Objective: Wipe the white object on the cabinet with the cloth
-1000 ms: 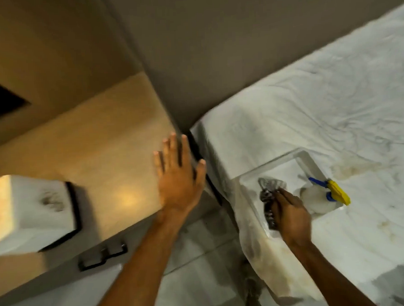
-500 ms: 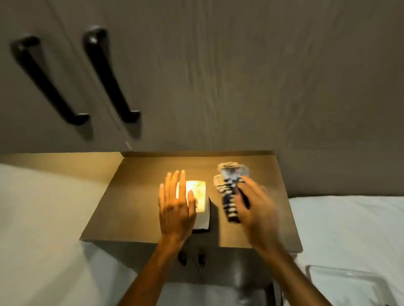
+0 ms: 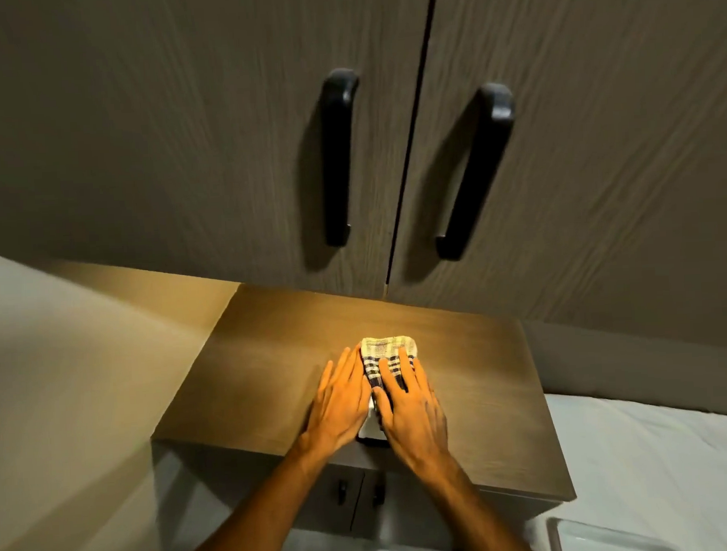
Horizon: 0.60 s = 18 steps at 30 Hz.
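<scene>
The white object [image 3: 367,427] sat near the front edge of the brown cabinet [image 3: 257,365] top, almost wholly hidden; only a small white corner showed between the 2 wrists. A checked cloth [image 3: 386,355] lay draped over it. The right hand [image 3: 409,410] pressed flat on the cloth, fingers spread wide, gripping nothing. The left hand [image 3: 339,405] lay flat just beside it, fingers extended and close together, against the object's left side. Above, 2 black handles [image 3: 336,158] hung on the dark upper doors [image 3: 177,129].
</scene>
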Available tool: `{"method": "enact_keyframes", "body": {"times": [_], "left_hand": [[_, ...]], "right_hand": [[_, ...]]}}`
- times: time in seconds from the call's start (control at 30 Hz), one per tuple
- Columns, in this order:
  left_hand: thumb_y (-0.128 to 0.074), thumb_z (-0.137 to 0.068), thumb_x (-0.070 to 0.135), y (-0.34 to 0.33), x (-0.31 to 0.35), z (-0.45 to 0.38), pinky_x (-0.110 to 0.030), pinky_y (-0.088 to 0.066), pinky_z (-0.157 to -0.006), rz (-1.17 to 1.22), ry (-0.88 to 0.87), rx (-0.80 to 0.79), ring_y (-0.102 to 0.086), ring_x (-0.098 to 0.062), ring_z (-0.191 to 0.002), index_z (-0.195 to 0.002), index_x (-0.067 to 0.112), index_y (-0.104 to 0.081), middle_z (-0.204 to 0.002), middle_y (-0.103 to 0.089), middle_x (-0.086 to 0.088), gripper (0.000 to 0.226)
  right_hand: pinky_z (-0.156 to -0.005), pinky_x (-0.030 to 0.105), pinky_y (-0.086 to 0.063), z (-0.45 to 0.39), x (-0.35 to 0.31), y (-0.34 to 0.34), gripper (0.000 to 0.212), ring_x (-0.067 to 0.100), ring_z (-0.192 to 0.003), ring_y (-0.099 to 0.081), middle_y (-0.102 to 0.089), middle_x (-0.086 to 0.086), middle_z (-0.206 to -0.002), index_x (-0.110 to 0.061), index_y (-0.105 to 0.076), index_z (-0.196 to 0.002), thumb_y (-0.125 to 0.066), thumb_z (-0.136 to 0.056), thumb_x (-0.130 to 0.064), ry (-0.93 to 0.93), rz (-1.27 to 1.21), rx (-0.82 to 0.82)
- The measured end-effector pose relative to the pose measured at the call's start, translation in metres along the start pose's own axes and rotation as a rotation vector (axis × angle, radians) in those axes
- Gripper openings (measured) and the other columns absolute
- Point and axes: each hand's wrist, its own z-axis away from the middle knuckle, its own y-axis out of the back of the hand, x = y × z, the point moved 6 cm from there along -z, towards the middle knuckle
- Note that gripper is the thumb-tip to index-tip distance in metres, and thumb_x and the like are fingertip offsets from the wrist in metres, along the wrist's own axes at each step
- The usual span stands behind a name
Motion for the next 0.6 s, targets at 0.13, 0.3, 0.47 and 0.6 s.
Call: {"method": "enact_keyframes", "body": {"times": [0.13, 0.3, 0.47, 0.6], "left_hand": [[-0.075, -0.089, 0.025, -0.001, 0.000, 0.003, -0.056, -0.053, -0.104, -0.138, -0.002, 0.057, -0.067, -0.034, -0.130, -0.137, 0.000, -0.065, -0.141, -0.067, -0.018, 0.054], [-0.020, -0.105, 0.034, 0.003, 0.000, -0.006, -0.055, -0.022, -0.128, -0.083, 0.015, 0.110, -0.034, -0.030, -0.157, -0.161, 0.003, -0.032, -0.168, -0.034, -0.014, 0.065], [-0.065, -0.099, 0.032, 0.000, 0.004, -0.012, -0.061, -0.039, -0.118, -0.211, -0.069, 0.078, -0.048, -0.035, -0.148, -0.152, 0.008, -0.051, -0.158, -0.052, -0.017, 0.060], [-0.019, -0.104, 0.037, -0.006, -0.003, -0.013, -0.057, -0.020, -0.130, -0.150, -0.019, 0.082, -0.030, -0.031, -0.159, -0.162, 0.008, -0.030, -0.170, -0.033, -0.013, 0.066]], "right_hand": [[-0.119, 0.047, -0.040, -0.013, 0.009, -0.001, 0.051, 0.026, -0.158, -0.025, -0.028, 0.003, -0.169, -0.033, -0.033, -0.157, -0.037, -0.108, -0.043, -0.051, -0.089, -0.053], [-0.115, 0.035, -0.041, -0.007, 0.017, -0.003, 0.049, 0.020, -0.153, -0.033, -0.033, 0.002, -0.167, -0.029, -0.042, -0.154, -0.045, -0.106, -0.037, -0.200, -0.204, -0.012], [-0.121, 0.047, -0.040, -0.006, 0.004, -0.006, 0.052, 0.021, -0.158, -0.022, -0.030, 0.002, -0.168, -0.028, -0.038, -0.156, -0.036, -0.107, -0.043, -0.066, -0.129, -0.059], [-0.111, 0.029, -0.049, -0.028, 0.013, 0.006, 0.051, 0.020, -0.151, -0.037, -0.023, 0.000, -0.171, -0.030, -0.033, -0.159, -0.031, -0.109, -0.042, -0.203, -0.237, -0.048]]}}
